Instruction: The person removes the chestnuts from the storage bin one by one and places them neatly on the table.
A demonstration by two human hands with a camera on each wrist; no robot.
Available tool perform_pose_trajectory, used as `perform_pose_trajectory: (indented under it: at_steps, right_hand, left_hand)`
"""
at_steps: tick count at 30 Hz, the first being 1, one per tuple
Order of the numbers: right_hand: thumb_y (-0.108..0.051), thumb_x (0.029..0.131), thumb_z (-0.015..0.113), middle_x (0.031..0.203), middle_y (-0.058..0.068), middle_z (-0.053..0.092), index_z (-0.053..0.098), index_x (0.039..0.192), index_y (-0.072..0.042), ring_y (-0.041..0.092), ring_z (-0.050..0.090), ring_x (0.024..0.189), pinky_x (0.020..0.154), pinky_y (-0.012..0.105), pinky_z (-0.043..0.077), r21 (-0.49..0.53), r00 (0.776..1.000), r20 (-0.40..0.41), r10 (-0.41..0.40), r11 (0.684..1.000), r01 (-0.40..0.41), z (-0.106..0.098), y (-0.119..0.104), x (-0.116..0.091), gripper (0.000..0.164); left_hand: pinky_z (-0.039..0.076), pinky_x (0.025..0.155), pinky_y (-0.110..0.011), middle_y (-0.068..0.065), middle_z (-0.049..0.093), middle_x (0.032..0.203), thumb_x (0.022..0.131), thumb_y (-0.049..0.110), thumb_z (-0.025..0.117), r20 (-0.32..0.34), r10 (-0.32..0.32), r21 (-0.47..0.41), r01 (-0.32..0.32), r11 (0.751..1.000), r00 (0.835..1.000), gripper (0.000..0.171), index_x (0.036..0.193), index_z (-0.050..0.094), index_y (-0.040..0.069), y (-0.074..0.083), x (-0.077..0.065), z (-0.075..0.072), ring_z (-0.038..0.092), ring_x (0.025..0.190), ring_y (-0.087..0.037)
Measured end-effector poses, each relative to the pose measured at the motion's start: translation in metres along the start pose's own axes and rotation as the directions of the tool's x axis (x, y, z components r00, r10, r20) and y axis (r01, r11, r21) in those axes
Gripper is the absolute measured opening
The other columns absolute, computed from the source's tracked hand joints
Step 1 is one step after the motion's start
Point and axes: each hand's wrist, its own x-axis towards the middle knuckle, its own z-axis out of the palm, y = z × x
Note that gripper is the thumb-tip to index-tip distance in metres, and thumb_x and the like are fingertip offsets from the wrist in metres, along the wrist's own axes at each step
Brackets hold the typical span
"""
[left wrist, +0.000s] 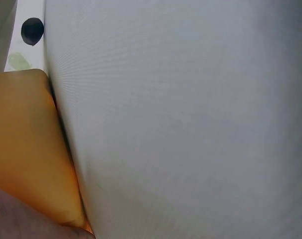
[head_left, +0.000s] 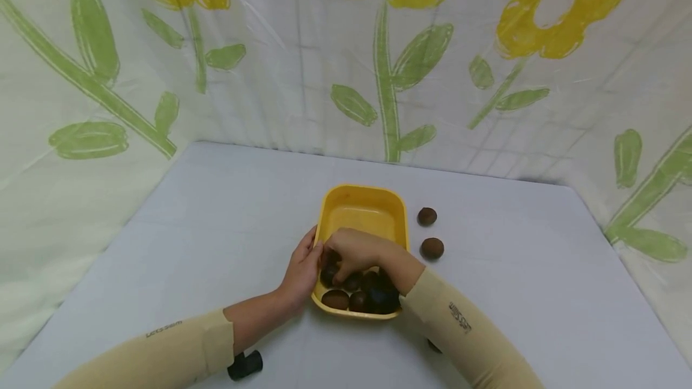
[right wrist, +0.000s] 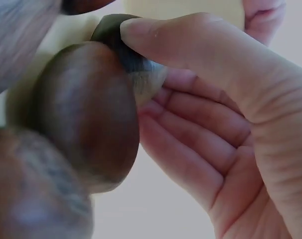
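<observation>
A yellow tray [head_left: 361, 209] stands mid-table with several dark brown chestnuts [head_left: 359, 300] heaped in its near end. My right hand [head_left: 337, 269] reaches down into that heap. In the right wrist view the right hand [right wrist: 146, 74] pinches a dark chestnut [right wrist: 118, 37] between thumb and fingers, beside a bigger brown chestnut [right wrist: 86, 114]. My left hand [head_left: 304, 266] grips the tray's left wall, fingers over the rim. The left wrist view shows only that yellow wall [left wrist: 26, 149] and bare tabletop [left wrist: 191, 124].
Two loose chestnuts [head_left: 427, 216] [head_left: 432, 248] lie on the white table [head_left: 189, 245] just right of the tray. A flower-printed curtain [head_left: 378, 77] closes off the back and both sides. A black wrist mount [head_left: 245, 364] sits under my left forearm.
</observation>
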Motion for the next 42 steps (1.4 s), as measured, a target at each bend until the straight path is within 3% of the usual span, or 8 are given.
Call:
perform_pose_trajectory:
  at_steps: [6, 13, 20, 26, 37, 42]
  right_hand:
    - [-0.015, 0.071, 0.080, 0.077, -0.004, 0.067, 0.071, 0.087, -0.009, 0.013, 0.057, 0.072, 0.070, 0.017, 0.048, 0.037, 0.997, -0.082, -0.005, 0.999, 0.008, -0.008, 0.004, -0.008, 0.020]
    - [-0.014, 0.075, 0.076, 0.091, -0.001, 0.071, 0.070, 0.097, -0.007, 0.007, 0.063, 0.086, 0.082, 0.021, 0.052, 0.143, 0.990, -0.142, 0.025, 0.990, -0.004, -0.023, 0.005, -0.022, 0.024]
    - [-0.014, 0.079, 0.073, 0.102, 0.007, 0.070, 0.068, 0.105, -0.005, 0.020, 0.066, 0.100, 0.090, 0.035, 0.052, 0.272, 0.971, -0.216, 0.099, 0.962, -0.038, -0.045, 0.017, -0.050, 0.028]
    - [-0.017, 0.077, 0.076, 0.104, 0.008, 0.070, 0.068, 0.105, -0.006, 0.023, 0.066, 0.103, 0.090, 0.040, 0.052, 0.322, 0.923, -0.310, 0.230, 0.938, -0.126, -0.059, 0.036, -0.082, 0.031]
    - [-0.016, 0.078, 0.075, 0.107, 0.016, 0.068, 0.067, 0.106, -0.002, 0.029, 0.065, 0.104, 0.087, 0.035, 0.053, 0.385, 0.842, -0.402, 0.358, 0.901, -0.200, -0.073, 0.069, -0.134, 0.033]
    - [-0.019, 0.077, 0.076, 0.110, 0.016, 0.067, 0.066, 0.109, -0.002, 0.016, 0.066, 0.101, 0.085, 0.029, 0.054, 0.400, 0.789, -0.436, 0.433, 0.879, -0.261, -0.074, 0.088, -0.156, 0.037]
  left_hand:
    - [0.025, 0.112, -0.050, -0.014, 0.021, 0.154, 0.103, 0.017, 0.028, 0.012, 0.001, 0.000, -0.001, 1.000, 1.000, 0.048, 0.148, 0.018, 0.006, 0.000, -0.001, 0.000, 0.023, 0.141, -0.030]
    - [0.025, 0.113, -0.047, -0.010, 0.021, 0.155, 0.103, 0.019, 0.028, 0.018, -0.018, -0.015, 0.018, 1.000, 1.000, 0.048, 0.149, 0.017, 0.007, 0.001, 0.000, -0.001, 0.024, 0.141, -0.027]
    - [0.024, 0.113, -0.049, -0.010, 0.021, 0.155, 0.103, 0.020, 0.027, 0.023, -0.047, -0.042, 0.048, 0.998, 0.999, 0.049, 0.149, 0.016, 0.009, 0.001, -0.001, -0.002, 0.029, 0.139, -0.029]
    - [0.017, 0.116, -0.048, -0.009, 0.019, 0.156, 0.103, 0.019, 0.028, 0.009, -0.049, -0.041, 0.049, 0.998, 0.999, 0.049, 0.149, 0.016, 0.008, 0.001, -0.001, -0.001, 0.020, 0.142, -0.028]
    - [0.016, 0.116, -0.047, -0.008, 0.019, 0.156, 0.103, 0.019, 0.028, -0.003, -0.056, -0.030, 0.056, 0.998, 0.998, 0.049, 0.149, 0.017, 0.009, -0.001, 0.001, -0.001, 0.017, 0.143, -0.026]
    - [0.016, 0.116, -0.047, -0.008, 0.018, 0.156, 0.103, 0.019, 0.028, 0.004, -0.051, -0.041, 0.051, 0.998, 0.999, 0.049, 0.149, 0.016, 0.009, 0.000, 0.000, -0.001, 0.018, 0.143, -0.027]
